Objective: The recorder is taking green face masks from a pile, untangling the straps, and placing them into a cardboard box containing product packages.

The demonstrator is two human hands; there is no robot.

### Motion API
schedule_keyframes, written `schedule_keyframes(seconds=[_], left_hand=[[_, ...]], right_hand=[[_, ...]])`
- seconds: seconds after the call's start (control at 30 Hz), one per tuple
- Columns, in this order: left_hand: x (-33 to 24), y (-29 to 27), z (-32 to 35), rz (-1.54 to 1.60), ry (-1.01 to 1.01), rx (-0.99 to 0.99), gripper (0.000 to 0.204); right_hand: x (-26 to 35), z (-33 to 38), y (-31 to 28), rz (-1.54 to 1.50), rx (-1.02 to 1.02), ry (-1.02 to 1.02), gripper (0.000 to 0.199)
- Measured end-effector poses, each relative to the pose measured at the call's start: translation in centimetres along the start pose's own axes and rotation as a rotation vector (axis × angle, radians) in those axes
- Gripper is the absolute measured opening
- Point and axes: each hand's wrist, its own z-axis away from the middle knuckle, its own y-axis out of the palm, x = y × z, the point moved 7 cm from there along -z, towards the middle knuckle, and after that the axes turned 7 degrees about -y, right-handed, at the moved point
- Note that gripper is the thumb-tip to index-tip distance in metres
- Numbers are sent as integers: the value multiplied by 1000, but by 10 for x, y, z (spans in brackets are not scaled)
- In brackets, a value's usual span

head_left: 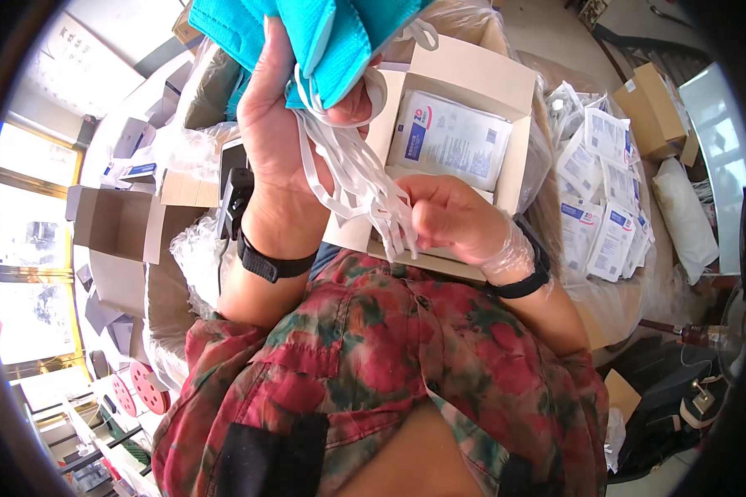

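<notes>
My left hand (273,149) is raised and closed around a stack of teal face masks (327,41) at the top of the view. White elastic ear loops (352,166) hang from the masks in a loose bundle. Lower down, my right hand (456,219) pinches the ends of these loops, its fingertips partly hidden by the strands. Behind the hands stands an open cardboard box (481,74) holding flat white-and-blue packets (452,137). Its near side is partly covered by my right hand and the loops.
On the right, a plastic-lined carton holds a pile of sealed packets (609,215). A brown carton (651,108) and a white bag (684,219) lie beyond it. To the left are an open empty box (116,224) and crumpled clear plastic (195,257).
</notes>
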Motion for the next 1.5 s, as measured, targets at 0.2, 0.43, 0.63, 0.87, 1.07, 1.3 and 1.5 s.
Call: schedule_keyframes(seconds=[0.2, 0.43, 0.63, 0.87, 1.07, 1.3, 1.5], left_hand=[[0, -2, -1, -55, 2, 1, 41], [-6, 9, 7, 44, -135, 177, 30], [-41, -18, 26, -385, -64, -23, 37], [-5, 49, 53, -1618, -257, 598, 59], [12, 53, 62, -1927, -142, 626, 48], [-29, 28, 78, -2040, 183, 490, 44], [-89, -31, 80, -2595, 96, -33, 39]], right_hand=[[14, 8, 10, 92, -37, 106, 29], [25, 17, -3, 318, -166, 214, 32], [55, 35, -19, 567, -86, 180, 23], [101, 32, 8, 816, 63, 121, 25], [106, 54, 13, 1137, 124, 136, 22], [122, 100, 22, 1001, 64, 316, 14], [137, 148, 9, 841, -192, 391, 16]])
